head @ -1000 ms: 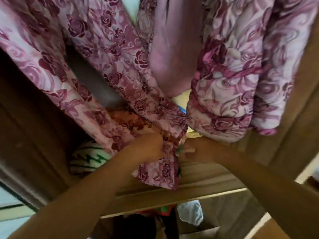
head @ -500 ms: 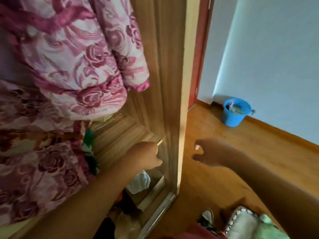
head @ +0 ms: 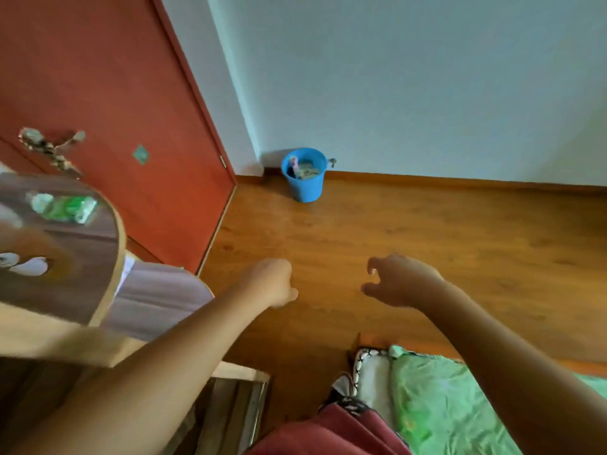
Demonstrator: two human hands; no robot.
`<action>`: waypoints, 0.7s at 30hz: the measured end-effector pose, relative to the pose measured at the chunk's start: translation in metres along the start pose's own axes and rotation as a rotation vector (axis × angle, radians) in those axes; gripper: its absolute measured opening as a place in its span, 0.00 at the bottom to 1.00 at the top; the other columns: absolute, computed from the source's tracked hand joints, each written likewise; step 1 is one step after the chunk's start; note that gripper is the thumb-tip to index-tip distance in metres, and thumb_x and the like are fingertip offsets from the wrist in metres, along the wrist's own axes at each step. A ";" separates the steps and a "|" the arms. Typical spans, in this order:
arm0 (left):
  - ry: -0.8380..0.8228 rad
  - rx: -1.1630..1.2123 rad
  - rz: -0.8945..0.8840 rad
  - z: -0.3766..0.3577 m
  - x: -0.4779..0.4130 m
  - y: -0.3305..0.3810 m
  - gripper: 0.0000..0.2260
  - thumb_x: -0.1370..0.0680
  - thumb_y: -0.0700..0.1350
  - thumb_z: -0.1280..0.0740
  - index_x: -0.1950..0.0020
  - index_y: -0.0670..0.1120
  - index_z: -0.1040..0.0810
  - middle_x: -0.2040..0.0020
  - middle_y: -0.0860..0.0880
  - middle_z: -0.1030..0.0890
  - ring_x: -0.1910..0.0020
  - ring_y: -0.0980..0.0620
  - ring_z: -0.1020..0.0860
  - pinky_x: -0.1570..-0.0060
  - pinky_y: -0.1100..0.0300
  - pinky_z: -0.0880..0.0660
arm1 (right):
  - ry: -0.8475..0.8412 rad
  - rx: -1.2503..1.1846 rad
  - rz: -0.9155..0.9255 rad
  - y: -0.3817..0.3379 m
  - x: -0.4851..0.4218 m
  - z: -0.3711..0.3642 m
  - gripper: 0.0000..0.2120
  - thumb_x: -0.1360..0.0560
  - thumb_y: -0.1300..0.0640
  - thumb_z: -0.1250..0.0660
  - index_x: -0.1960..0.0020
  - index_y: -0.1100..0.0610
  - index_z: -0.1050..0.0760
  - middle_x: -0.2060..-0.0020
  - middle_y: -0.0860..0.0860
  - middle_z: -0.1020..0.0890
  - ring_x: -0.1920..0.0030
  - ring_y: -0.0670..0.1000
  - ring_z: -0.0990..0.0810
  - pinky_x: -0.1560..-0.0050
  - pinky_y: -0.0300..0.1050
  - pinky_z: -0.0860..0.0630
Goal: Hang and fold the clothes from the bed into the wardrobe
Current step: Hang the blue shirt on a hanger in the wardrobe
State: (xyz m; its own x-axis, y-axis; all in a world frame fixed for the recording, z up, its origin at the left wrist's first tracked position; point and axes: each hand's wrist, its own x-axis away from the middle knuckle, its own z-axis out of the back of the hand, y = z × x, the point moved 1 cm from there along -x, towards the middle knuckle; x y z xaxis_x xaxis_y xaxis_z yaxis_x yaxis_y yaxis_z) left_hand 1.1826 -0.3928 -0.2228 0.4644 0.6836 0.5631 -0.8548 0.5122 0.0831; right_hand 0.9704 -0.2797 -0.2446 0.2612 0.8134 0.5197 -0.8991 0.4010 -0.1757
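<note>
- The left hand (head: 275, 284), just left of the frame's centre, is balled into a fist with the fingers folded under. Nothing shows in it.
- The right hand (head: 399, 281), right of centre, has its fingers loosely curled and the thumb held apart. It holds nothing.
- Both hands hang in the air over the wooden floor (head: 427, 231), apart from each other, and touch nothing.
- A dark red garment (head: 331, 433) lies at the bottom centre, below both hands and well apart from them.
- It sits against the edge of the bed (head: 460, 408), whose green sheet fills the lower right corner.
- A wooden frame with a metal rail (head: 253, 408) stands at the bottom, left of the garment.
- A lilac cloth (head: 157, 297) lies at the left, beneath a round wooden top (head: 82, 257) bearing a green packet (head: 70, 206).
- A red door (head: 115, 93) fills the upper left.
- A blue bucket (head: 305, 183) stands by the wall at upper centre.
</note>
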 end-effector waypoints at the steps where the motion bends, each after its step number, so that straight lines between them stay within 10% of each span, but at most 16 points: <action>1: -0.010 -0.019 0.002 0.006 -0.016 0.010 0.17 0.20 0.54 0.33 0.35 0.46 0.24 0.43 0.47 0.21 0.48 0.48 0.22 0.50 0.54 0.22 | 0.000 -0.018 -0.026 0.017 -0.005 0.004 0.24 0.24 0.35 0.36 0.33 0.45 0.29 0.39 0.49 0.20 0.39 0.55 0.22 0.42 0.54 0.23; 21: -0.064 -0.425 -0.547 0.090 -0.263 0.224 0.22 0.20 0.57 0.35 0.29 0.51 0.29 0.35 0.49 0.23 0.41 0.49 0.22 0.46 0.54 0.21 | 0.108 -0.388 -0.676 0.214 -0.026 0.036 0.24 0.23 0.36 0.38 0.31 0.46 0.29 0.40 0.51 0.20 0.42 0.56 0.21 0.47 0.53 0.22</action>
State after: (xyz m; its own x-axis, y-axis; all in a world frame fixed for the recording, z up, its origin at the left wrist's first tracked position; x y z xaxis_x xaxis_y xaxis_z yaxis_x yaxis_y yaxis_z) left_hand 0.8484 -0.5049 -0.2785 0.7772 0.2439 0.5801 -0.3309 0.9425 0.0472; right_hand 0.7584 -0.2300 -0.2655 0.7583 0.3687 0.5376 -0.3511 0.9259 -0.1397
